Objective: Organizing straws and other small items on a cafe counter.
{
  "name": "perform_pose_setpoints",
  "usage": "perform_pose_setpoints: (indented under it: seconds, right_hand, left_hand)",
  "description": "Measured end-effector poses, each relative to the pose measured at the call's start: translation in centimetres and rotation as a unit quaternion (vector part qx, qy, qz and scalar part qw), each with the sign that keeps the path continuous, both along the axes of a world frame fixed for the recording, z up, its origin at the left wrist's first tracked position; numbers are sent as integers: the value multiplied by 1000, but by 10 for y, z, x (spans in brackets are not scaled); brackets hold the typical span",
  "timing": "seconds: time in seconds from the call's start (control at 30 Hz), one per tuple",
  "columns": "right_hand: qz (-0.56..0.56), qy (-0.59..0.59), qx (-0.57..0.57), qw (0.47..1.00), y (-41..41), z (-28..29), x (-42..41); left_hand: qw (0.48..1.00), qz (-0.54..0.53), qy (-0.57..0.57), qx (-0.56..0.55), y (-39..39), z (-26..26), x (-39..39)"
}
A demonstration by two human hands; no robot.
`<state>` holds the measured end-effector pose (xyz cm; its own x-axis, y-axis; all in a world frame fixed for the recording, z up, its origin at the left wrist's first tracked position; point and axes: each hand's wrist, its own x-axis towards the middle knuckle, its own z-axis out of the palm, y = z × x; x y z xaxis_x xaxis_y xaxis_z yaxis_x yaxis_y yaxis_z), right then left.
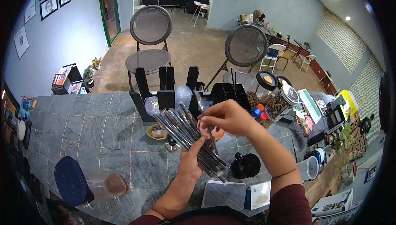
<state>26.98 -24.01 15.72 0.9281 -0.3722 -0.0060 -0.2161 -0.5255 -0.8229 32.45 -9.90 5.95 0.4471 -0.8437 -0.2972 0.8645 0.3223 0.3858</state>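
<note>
My left hand (192, 160) grips a thick bundle of black drinking straws (188, 132) in clear plastic wrappers, tilted over the tiled counter (117, 138). Between the fingertips of my right hand (230, 118) is a single wrapped straw (213, 141), held upright beside the bundle. Behind the hands stands a black divided holder (167, 101) with plastic cup lids (151, 105) in it. A black compartment caddy (230, 93) with a couple of thin dark sticks sits to its right. Partly hidden behind my right hand is a round copper-coloured object (218, 134).
A black mug (246, 165) and papers (224, 194) lie close in front of me. A clear container with a blue lid (74, 181) rests at left. Jars of dried contents (280, 102) stand at right. A small yellow dish (157, 132) and a metal tamper (172, 144) are beside the bundle. A person (256, 17) sits far back.
</note>
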Motion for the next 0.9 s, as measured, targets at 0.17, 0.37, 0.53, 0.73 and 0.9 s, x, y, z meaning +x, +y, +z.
perform_pose_setpoints:
  seconds: [0.17, 0.37, 0.53, 0.73, 0.9]
  right_hand:
    - [-222, -274, -40, 935, -81, 41, -26]
    - [-427, -255, -365, 787, -171, -27, -10]
    - [-444, -176, -374, 795, -198, -97, 6]
    - [-406, -52, -307, 859, -220, -127, -7]
    - [-415, 56, -351, 837, -200, -98, -18]
  left_hand:
    - [1000, -3, 0, 6, 5, 2, 3]
    - [1000, -2, -2, 0, 4, -1, 3]
    - [1000, -5, -4, 10, 3, -3, 6]
    - [1000, -6, 9, -10, 3, -2, 6]
    - [999, -7, 33, 2, 3, -4, 9]
